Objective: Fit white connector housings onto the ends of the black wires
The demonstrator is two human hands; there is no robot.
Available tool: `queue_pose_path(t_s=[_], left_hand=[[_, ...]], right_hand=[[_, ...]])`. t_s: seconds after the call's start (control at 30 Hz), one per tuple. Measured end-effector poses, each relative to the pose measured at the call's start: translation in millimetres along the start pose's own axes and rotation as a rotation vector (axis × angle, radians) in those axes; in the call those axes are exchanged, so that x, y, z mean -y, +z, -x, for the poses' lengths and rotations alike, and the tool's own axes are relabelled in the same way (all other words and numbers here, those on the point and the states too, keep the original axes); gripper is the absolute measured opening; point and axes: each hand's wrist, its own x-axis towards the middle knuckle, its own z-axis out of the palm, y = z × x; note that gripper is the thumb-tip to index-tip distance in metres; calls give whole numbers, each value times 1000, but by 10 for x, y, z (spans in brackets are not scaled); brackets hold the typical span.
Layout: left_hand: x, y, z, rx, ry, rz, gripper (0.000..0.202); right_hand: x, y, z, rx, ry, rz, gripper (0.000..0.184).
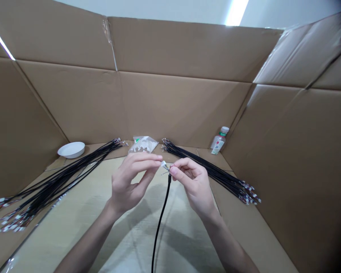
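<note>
A black cable [162, 216] hangs down in front of me, with thin loose wires fanning out of its upper end. On some of these wires sits a small white plug connector [163, 164]. My left hand [132, 182] has its fingertips closed at this connector. Thumb and forefinger of my right hand [192, 182] pinch together at the thin wires, just above the end of the black sheath. What exactly lies between the right fingertips is too small to make out fully.
Bundles of black cables lie at left [59, 178] and right [213, 167]. Along the back stand a white bowl [71, 150], a clear plastic bag [143, 144] of small white pieces and a bottle [219, 141]. Cardboard walls [182, 110] enclose the table [82, 223].
</note>
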Motion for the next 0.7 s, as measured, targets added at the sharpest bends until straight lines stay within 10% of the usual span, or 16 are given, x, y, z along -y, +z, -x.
queue_pose_path(t_s=[0.2, 0.5, 0.7], left_hand=[[-58, -147, -88, 216, -32, 38, 23], [-188, -199, -124, 223, -472, 168, 14], [-207, -229, -150, 248, -480, 235, 6]], right_hand=[[25, 27, 27, 96, 1, -12, 12], [29, 88, 150, 52, -218, 188, 5], [97, 122, 228, 53, -312, 308, 8]])
